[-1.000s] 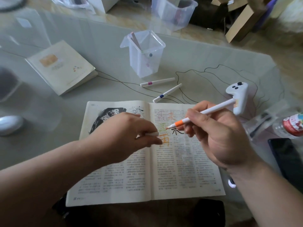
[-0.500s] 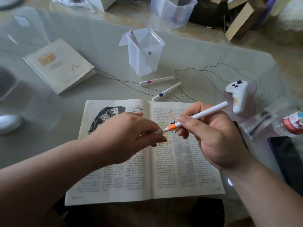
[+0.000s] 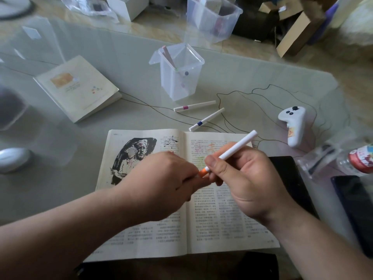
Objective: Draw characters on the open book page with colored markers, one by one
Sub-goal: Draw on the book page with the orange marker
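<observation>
An open book (image 3: 218, 223) lies on the glass table in front of me, with coloured characters drawn near the top of its right page. My right hand (image 3: 248, 184) grips a white marker with an orange band (image 3: 232, 151), tip pointing left. My left hand (image 3: 161, 182) holds the marker's white cap, mostly hidden in its fingers, right against the orange tip. Both hands meet above the book's spine.
Two capped markers lie behind the book, one with a pink band (image 3: 194, 106) and one with a blue band (image 3: 206, 119). A clear marker box (image 3: 179, 75), a closed book (image 3: 77, 87), a white controller (image 3: 293, 125), a bottle (image 3: 359, 158) and a dark phone (image 3: 357, 211) surround the page.
My right hand has brought the marker tip left and down to my left hand; the cap now meets the orange tip, where a gap stood a second ago.
</observation>
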